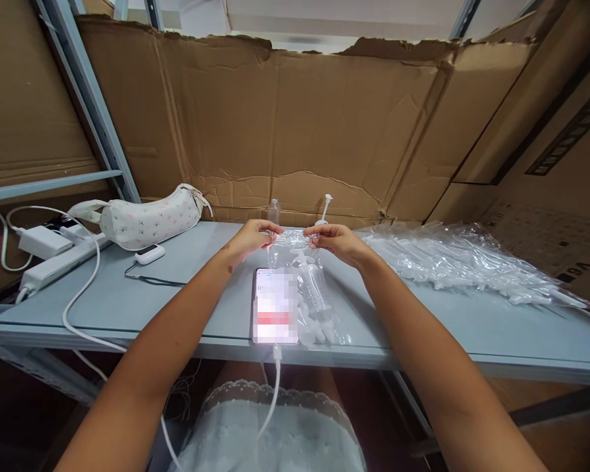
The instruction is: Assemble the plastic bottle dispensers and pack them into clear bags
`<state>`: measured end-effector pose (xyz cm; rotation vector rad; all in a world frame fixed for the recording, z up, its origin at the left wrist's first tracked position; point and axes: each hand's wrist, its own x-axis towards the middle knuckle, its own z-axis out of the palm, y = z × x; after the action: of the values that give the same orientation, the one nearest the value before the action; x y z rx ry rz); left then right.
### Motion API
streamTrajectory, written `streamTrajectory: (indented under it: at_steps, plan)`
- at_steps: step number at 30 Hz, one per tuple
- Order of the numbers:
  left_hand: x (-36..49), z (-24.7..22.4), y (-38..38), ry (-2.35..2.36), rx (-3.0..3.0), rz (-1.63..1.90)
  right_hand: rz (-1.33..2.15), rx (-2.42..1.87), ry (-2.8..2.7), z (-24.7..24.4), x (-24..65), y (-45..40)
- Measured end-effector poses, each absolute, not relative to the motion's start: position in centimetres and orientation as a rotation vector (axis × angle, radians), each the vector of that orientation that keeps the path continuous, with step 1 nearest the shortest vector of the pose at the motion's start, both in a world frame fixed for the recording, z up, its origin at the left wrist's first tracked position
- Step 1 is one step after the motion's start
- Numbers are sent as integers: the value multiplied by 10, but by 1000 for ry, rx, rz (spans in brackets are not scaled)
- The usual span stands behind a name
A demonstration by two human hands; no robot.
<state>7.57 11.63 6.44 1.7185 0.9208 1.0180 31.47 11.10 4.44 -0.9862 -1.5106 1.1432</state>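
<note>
Between my two hands a clear plastic bag (292,238) is stretched by its upper edge. My left hand (256,240) pinches its left corner, and my right hand (338,241) pinches the right one. Inside the bag's lower part lie a clear bottle (315,288) and several white pieces, blurred by the plastic. A phone (275,307) with a lit, pixelated screen lies beside the bag, close to the table's front edge. Behind my left hand stands a small clear bottle (274,211). A white pump top (326,208) rises just beyond my right hand.
Many filled clear bags (452,259) are heaped on the right of the grey table (216,295). At left are a white patterned pouch (152,216), a small white device (150,254) and a power strip (61,262). A white cable (277,380) runs from the phone over the edge. Cardboard (299,118) walls the back.
</note>
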Motion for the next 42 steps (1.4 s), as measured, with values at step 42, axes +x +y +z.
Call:
streamTrajectory:
  at_steps: [42]
  plan:
    - [74, 63, 127, 952, 1552, 1478, 411, -1649, -1673, 76, 348, 90]
